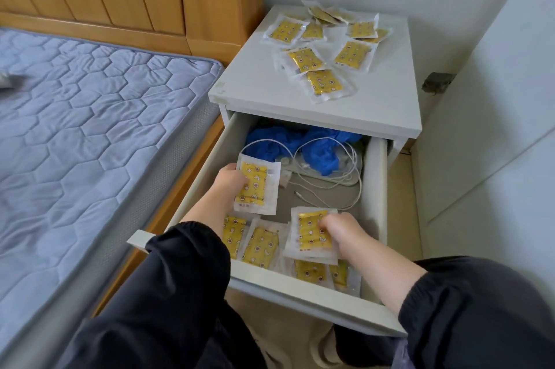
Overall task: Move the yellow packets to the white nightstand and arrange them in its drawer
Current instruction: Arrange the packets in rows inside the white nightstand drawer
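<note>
The yellow packets (261, 248) already stowed lie in overlapping rows at the 6 o'clock end of the open drawer (374, 188). About ten loose packets (306, 58) are scattered toward 12 and 1 o'clock on the white nightstand's surface (375, 92). The left hand (231, 181) holds a raised packet (255, 185) at about 9 o'clock in the drawer, fingers curled round its left edge. The right hand (342, 229) grips the top packet (312, 230) of a small stack at 5 o'clock, fingers bent onto its face. The move to the nightstand looks done, and the arranging is perhaps half finished. A blue cloth (318, 152) and white cables (330, 179) take up the drawer's 12 o'clock end. The dark sleeves (186, 263) cover both front corners, so the packet count there is uncertain, and the drawer's far end sits in shadow under the top.
</note>
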Motion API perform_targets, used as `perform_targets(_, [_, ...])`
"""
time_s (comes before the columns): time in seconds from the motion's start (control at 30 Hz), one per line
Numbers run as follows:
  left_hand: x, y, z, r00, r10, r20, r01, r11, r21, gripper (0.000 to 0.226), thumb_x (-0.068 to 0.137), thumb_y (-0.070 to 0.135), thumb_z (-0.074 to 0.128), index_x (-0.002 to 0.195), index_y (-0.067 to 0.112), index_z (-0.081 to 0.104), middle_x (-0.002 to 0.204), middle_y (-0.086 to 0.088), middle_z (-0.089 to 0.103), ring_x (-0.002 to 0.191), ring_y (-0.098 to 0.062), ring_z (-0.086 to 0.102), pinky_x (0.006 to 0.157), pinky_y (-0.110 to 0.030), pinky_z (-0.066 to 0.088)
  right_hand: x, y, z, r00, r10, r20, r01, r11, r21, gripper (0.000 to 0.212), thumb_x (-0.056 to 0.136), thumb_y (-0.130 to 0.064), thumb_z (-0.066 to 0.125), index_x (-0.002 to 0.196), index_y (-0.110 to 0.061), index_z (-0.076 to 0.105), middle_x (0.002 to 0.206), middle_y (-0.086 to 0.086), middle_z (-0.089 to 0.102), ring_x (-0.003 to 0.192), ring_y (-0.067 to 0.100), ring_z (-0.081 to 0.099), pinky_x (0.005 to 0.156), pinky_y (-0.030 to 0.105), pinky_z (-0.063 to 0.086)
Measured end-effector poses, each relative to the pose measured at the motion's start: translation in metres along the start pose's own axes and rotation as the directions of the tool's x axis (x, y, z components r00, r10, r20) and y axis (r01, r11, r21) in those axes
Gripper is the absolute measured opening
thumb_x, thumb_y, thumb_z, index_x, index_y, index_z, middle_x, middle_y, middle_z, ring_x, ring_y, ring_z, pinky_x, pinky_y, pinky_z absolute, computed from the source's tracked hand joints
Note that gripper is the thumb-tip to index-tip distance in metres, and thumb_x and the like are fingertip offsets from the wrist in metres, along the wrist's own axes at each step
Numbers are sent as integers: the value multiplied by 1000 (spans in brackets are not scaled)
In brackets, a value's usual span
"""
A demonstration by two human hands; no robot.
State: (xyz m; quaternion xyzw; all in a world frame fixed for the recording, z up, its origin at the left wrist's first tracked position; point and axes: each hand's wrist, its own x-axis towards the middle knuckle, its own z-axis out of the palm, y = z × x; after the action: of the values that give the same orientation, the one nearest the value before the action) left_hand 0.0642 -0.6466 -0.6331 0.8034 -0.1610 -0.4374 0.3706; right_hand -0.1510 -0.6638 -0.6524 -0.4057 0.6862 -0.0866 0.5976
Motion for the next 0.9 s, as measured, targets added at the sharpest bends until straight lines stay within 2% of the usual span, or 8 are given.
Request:
perform_targets(0.1, [1,0,2,998,1,56,-3,999,36,43,97,5,50,138,17,46,121,-10,62,101,-25,62,86,-41,53,-3,3,4,997,-71,-13,63,940,-335,12,85,-4,59,96,-5,53,88,11,57,82,25,60,56,25,41])
perform_targets(0.17, [1,-1,2,995,-3,95,-8,994,109,44,96,3,50,138,15,46,122,-11,62,104,-27,62,91,-43,51,-4,6,10,995,-101,4,88,847,-525,32,87,-5,57,116,-1,46,106,12,58,103,26,60,72,28,47])
perform_targets(0.23, [-1,-2,2,990,-22,141,-9,976,217,44,95,2,51,137,13,47,124,-14,61,111,-31,61,99,-48,48,-5,10,14,989,-144,18,121,744,-658,51,88,-7,52,133,0,29,115,11,56,107,26,58,80,30,47])
perform_targets(0.3, [-3,-3,3,982,-51,179,-12,942,334,39,95,2,51,133,8,49,123,-15,61,112,-31,60,99,-46,47,-5,13,14,984,-164,74,158,591,-791,54,89,-13,49,137,-2,27,117,9,57,106,24,58,76,29,45])
perform_targets(0.43, [-8,-4,2,967,-100,233,-35,857,514,37,94,1,50,131,7,49,124,-14,59,113,-30,58,96,-42,48,-4,14,9,965,-209,162,216,270,-938,49,92,-36,51,133,-10,43,129,8,55,116,26,54,85,30,44])
perform_targets(0.5, [-7,-8,2,956,-142,256,-26,830,558,39,92,1,52,130,9,50,122,-13,60,111,-31,59,97,-45,49,-1,14,7,955,-234,183,226,175,-958,63,90,-42,55,140,-9,35,140,10,41,127,28,40,99,37,41])
perform_targets(0.67, [-2,-25,7,920,-221,324,-80,704,706,38,89,6,58,126,9,54,116,-13,64,105,-32,63,93,-49,51,2,18,8,893,-182,411,443,192,-876,83,85,-10,53,152,-22,5,159,5,7,144,31,11,116,45,21])
perform_targets(0.9, [-7,-25,-7,986,-20,164,-120,600,791,48,93,4,48,140,10,41,135,-12,52,122,-30,51,97,-37,45,4,20,8,884,-177,432,463,208,-861,80,84,-10,51,152,-22,11,156,5,18,143,29,17,117,42,18])
